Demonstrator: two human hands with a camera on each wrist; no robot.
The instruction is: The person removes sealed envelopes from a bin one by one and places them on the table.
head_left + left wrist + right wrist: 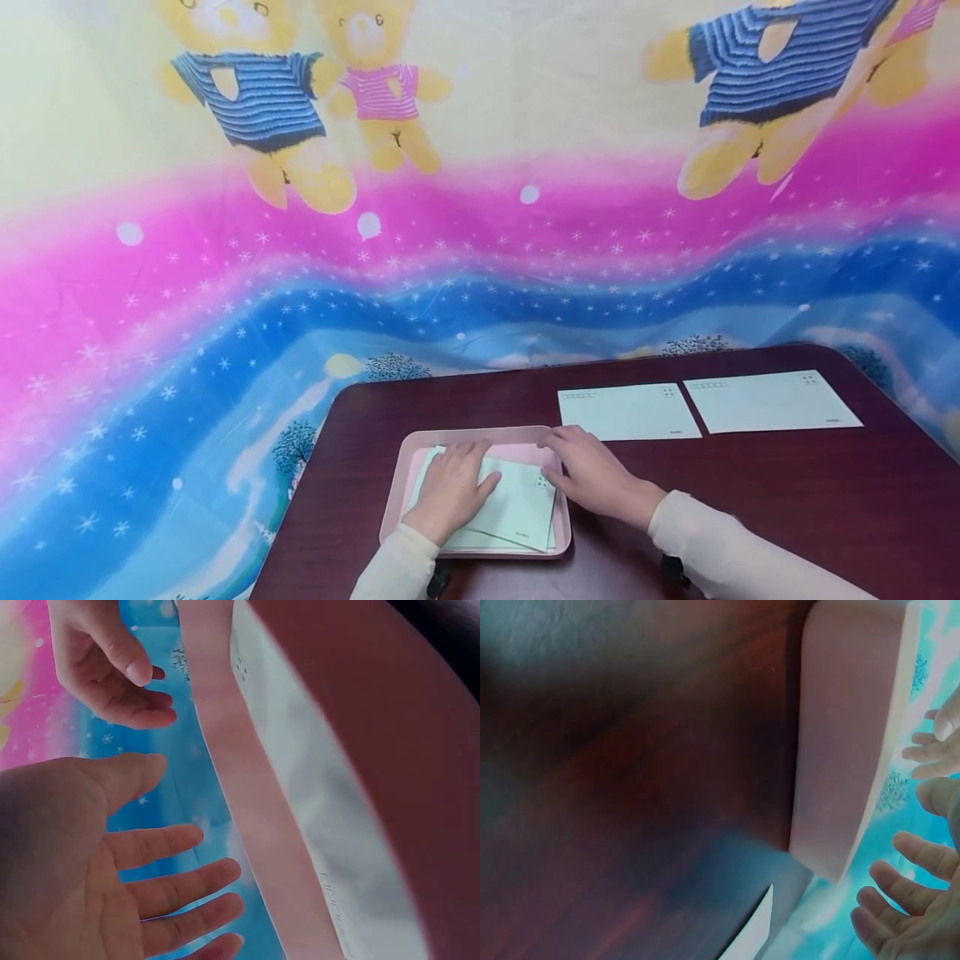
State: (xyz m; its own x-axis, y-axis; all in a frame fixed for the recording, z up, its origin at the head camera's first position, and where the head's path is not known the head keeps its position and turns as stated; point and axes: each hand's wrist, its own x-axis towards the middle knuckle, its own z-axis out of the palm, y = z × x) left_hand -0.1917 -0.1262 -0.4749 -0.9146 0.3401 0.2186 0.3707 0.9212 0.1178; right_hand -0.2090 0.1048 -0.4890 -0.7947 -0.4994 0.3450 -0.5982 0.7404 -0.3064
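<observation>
A shallow pink tray (pixel 397 483) at the near left of the table holds several pale green envelopes (pixel 517 504), stacked a little askew. Over the left part of the stack is my left hand (pixel 453 487), its fingers loosely spread; in the left wrist view this hand (pixel 112 847) shows nothing between fingers and thumb. Near the tray's right rim, my right hand (pixel 592 475) reaches in from the side with relaxed fingers. The right wrist view shows that hand (pixel 915 892) above the level of the tray's side wall (pixel 847 735), holding nothing.
Two pale envelopes (pixel 630 412) (pixel 772 402) lie side by side at the back right of the dark wooden table (pixel 712 467). Behind the table hangs a colourful cloth (pixel 487 250) printed with bears and snowflakes.
</observation>
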